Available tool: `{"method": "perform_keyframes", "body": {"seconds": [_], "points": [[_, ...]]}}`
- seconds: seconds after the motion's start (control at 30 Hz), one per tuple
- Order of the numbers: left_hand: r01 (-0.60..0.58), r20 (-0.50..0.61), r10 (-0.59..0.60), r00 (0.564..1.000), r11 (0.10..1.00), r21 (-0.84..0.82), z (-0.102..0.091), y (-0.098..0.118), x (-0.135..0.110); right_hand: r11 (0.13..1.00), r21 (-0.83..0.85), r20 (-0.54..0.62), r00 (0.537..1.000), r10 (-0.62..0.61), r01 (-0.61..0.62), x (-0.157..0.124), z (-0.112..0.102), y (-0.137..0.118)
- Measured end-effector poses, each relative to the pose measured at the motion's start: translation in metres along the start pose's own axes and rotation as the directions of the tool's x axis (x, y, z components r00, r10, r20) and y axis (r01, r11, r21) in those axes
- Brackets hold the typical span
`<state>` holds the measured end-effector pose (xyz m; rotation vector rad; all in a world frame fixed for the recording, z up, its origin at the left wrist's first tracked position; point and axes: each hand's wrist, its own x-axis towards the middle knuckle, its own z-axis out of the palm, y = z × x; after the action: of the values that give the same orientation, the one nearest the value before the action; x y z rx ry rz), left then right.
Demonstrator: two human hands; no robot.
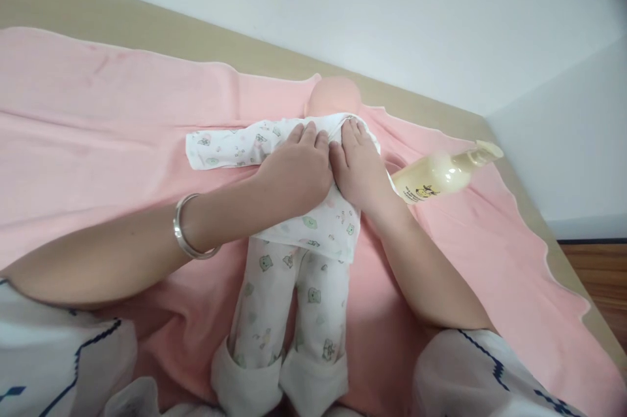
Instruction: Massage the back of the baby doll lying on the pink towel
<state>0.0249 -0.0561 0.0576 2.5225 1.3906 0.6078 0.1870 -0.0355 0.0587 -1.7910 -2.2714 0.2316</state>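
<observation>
Along the counter's (pixel 73 2) far edge, open blanket (pixel 98 116) is left beyond the sleeve (pixel 220 149); on the shirt (pixel 321 231), left hand (pixel 298 172) and right hand (pixel 363 172) are laid open, close together.

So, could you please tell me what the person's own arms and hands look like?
The left hand and right hand are ungloved. A plain silver-coloured bangle is worn on the left arm; none shows on the right. The left sleeve and right sleeve are loose and white, with dark blue stepped lines and small blue diamond-like motifs, and appear to stop near the elbows.
</observation>
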Motion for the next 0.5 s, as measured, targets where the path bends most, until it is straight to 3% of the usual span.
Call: {"method": "perform_keyframes", "body": {"seconds": [0.2, 0.33, 0.5], "points": [[0.075, 0.012, -0.074, 0.997, 0.986, -0.152, -0.013, -0.013, 0.010, 0.998, -0.064, -0.012, 1.000, -0.005, 0.005, -0.016, 0.003, -0.013], [0.103, 0.020, -0.101, 0.995, 0.967, -0.231, -0.011, -0.019, 0.018, 0.995, -0.098, -0.012, 0.999, 0.030, -0.031, -0.027, 0.002, -0.028], [0.118, -0.015, -0.121, 0.993, 0.983, -0.142, 0.003, -0.026, 0.026, 0.991, -0.135, -0.033, 0.999, -0.008, 0.004, -0.041, 0.004, -0.042]]}}
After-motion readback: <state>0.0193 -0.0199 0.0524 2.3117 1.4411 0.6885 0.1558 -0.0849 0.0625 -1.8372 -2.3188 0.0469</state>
